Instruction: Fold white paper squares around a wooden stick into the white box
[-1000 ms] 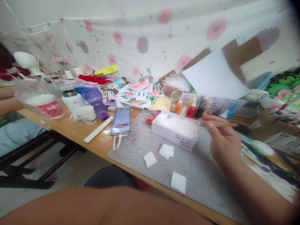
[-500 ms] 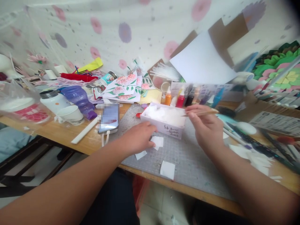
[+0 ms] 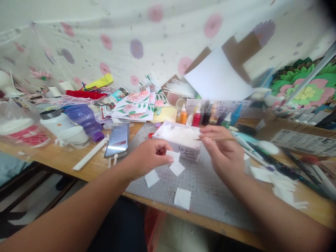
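My left hand (image 3: 154, 155) pinches a small white paper square (image 3: 173, 155) between thumb and fingers, just in front of a white box (image 3: 187, 154). Loose white fluffy material (image 3: 178, 133) fills the box. Below the held square lies another paper square (image 3: 177, 168) on the grey cutting mat (image 3: 162, 192); two more sit to its left and nearer the mat's front edge. At the box's right end, my right hand (image 3: 223, 147) is closed around a thin wooden stick (image 3: 217, 139), its tip pointing left over the box's rim.
A phone (image 3: 117, 138) on a stand, a white tube (image 3: 89, 154) and a paper cup (image 3: 75, 136) stand on the left. Several paint bottles (image 3: 196, 117) line up behind the box. Brushes and white paper scraps (image 3: 278, 180) lie on the right beside a cardboard box (image 3: 304, 138).
My left hand has taken hold of a paper square and raised it off the mat. The right hand keeps the stick at the box. The whole view has shifted slightly.
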{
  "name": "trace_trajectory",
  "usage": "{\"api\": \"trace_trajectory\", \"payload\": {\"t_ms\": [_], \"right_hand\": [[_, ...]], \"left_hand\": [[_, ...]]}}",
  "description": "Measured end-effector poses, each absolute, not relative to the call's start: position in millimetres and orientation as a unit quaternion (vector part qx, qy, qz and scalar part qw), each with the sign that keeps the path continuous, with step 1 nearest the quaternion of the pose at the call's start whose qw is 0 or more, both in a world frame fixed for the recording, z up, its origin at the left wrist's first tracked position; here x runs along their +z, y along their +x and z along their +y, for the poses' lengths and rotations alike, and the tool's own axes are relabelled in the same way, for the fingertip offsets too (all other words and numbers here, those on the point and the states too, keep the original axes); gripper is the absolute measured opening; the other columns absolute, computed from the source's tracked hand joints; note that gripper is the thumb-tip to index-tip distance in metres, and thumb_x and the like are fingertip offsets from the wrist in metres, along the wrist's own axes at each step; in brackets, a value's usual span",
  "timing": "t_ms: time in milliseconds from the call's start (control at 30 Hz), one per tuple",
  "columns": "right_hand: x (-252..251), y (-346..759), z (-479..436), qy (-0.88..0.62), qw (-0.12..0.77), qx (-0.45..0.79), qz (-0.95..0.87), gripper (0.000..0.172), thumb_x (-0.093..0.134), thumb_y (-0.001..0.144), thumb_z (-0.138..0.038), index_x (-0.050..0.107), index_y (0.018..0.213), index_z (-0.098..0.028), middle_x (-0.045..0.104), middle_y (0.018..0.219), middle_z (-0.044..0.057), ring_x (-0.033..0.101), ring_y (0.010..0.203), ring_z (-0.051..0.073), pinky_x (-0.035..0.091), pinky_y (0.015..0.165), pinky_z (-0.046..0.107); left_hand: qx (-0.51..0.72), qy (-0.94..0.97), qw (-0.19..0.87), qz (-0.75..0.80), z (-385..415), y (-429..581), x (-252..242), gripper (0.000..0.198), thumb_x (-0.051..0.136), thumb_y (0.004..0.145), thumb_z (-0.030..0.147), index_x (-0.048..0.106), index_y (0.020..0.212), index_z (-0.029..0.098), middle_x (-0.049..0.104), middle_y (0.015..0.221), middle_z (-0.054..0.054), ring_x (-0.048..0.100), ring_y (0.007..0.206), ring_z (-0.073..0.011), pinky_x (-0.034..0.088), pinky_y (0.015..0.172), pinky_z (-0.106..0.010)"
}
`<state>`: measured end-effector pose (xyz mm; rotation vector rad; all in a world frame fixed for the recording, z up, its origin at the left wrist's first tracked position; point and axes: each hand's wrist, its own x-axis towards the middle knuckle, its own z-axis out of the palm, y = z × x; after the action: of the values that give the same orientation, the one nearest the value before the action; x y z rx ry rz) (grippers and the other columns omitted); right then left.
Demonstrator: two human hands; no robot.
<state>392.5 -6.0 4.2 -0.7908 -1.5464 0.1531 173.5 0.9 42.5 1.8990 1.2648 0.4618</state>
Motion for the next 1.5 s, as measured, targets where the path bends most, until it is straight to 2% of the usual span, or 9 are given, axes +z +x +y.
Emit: {"api": "trace_trajectory", "payload": {"t_ms": [167, 300, 433, 633, 967, 1133, 1233, 1367, 1500], "right_hand": [[9, 383, -22, -0.255, 0.667, 0.198, -0.672, 0.018, 0.063, 0.089, -0.017, 0.075, 0.094, -0.029, 0.075, 0.089, 0.002, 0.066, 0.093, 0.021, 0.053, 0.085, 0.040], [8, 379, -27, -0.220, 0.673, 0.275, -0.651, 0.019, 0.063, 0.091, -0.020, 0.076, 0.099, -0.031, 0.077, 0.089, 0.002, 0.067, 0.088, 0.021, 0.054, 0.081, 0.040], [9, 379, -29, -0.221, 0.668, 0.306, -0.642, 0.018, 0.062, 0.092, -0.024, 0.075, 0.102, -0.030, 0.078, 0.090, 0.003, 0.069, 0.089, 0.022, 0.056, 0.079, 0.039], [11, 379, -29, -0.185, 0.654, 0.330, -0.655, 0.018, 0.063, 0.091, -0.020, 0.076, 0.102, -0.027, 0.077, 0.090, 0.004, 0.071, 0.087, 0.024, 0.058, 0.077, 0.042], [15, 378, -32, -0.170, 0.631, 0.369, -0.660, 0.017, 0.062, 0.091, -0.019, 0.075, 0.102, -0.023, 0.076, 0.091, 0.006, 0.070, 0.087, 0.023, 0.058, 0.078, 0.043], [16, 378, -33, -0.158, 0.638, 0.369, -0.657, 0.019, 0.062, 0.091, -0.017, 0.075, 0.102, -0.024, 0.076, 0.091, 0.006, 0.071, 0.086, 0.024, 0.058, 0.077, 0.044], [15, 379, -31, -0.168, 0.633, 0.359, -0.665, 0.018, 0.062, 0.091, -0.020, 0.075, 0.102, -0.025, 0.077, 0.090, 0.005, 0.071, 0.086, 0.024, 0.058, 0.076, 0.043], [14, 379, -30, -0.173, 0.632, 0.347, -0.671, 0.020, 0.062, 0.091, -0.018, 0.075, 0.102, -0.026, 0.077, 0.090, 0.005, 0.071, 0.087, 0.023, 0.058, 0.077, 0.042], [13, 379, -30, -0.172, 0.643, 0.341, -0.664, 0.019, 0.062, 0.091, -0.019, 0.075, 0.102, -0.026, 0.077, 0.089, 0.004, 0.070, 0.087, 0.023, 0.058, 0.076, 0.042]], "left_hand": [[0.344, 0.616, 0.573, 0.418, -14, 183, 47, 0.012, 0.070, 0.072, 0.024, 0.061, 0.073, 0.016, 0.068, 0.083, -0.002, 0.058, 0.074, -0.0139, 0.043, 0.069, -0.027], [0.357, 0.564, 0.646, 0.371, -17, 187, 46, 0.013, 0.067, 0.075, 0.017, 0.055, 0.072, 0.017, 0.065, 0.063, 0.002, 0.060, 0.062, -0.0122, 0.046, 0.067, -0.027], [0.346, 0.571, 0.659, 0.347, -16, 184, 44, 0.008, 0.067, 0.080, 0.021, 0.062, 0.076, 0.017, 0.062, 0.067, 0.004, 0.058, 0.063, -0.0096, 0.045, 0.063, -0.023], [0.321, 0.584, 0.669, 0.328, -17, 183, 44, 0.017, 0.070, 0.083, 0.031, 0.065, 0.074, 0.016, 0.060, 0.069, 0.004, 0.058, 0.064, -0.0092, 0.044, 0.062, -0.021], [0.283, 0.595, 0.692, 0.294, -19, 180, 44, 0.015, 0.067, 0.086, 0.027, 0.064, 0.076, 0.016, 0.066, 0.071, 0.001, 0.061, 0.069, -0.0114, 0.048, 0.069, -0.024], [0.278, 0.596, 0.705, 0.266, -19, 179, 43, 0.020, 0.060, 0.091, 0.033, 0.065, 0.082, 0.015, 0.069, 0.084, -0.002, 0.064, 0.075, -0.0137, 0.050, 0.072, -0.028], [0.277, 0.586, 0.708, 0.278, -20, 180, 43, 0.025, 0.059, 0.092, 0.038, 0.063, 0.081, 0.016, 0.069, 0.078, -0.002, 0.064, 0.069, -0.0137, 0.050, 0.067, -0.027], [0.293, 0.604, 0.675, 0.306, -18, 180, 42, 0.021, 0.065, 0.088, 0.035, 0.063, 0.079, 0.015, 0.068, 0.069, -0.001, 0.057, 0.057, -0.0095, 0.043, 0.054, -0.021], [0.297, 0.622, 0.653, 0.313, -18, 178, 43, 0.018, 0.065, 0.087, 0.032, 0.063, 0.082, 0.016, 0.066, 0.071, 0.000, 0.053, 0.057, -0.0078, 0.039, 0.053, -0.019]]}}
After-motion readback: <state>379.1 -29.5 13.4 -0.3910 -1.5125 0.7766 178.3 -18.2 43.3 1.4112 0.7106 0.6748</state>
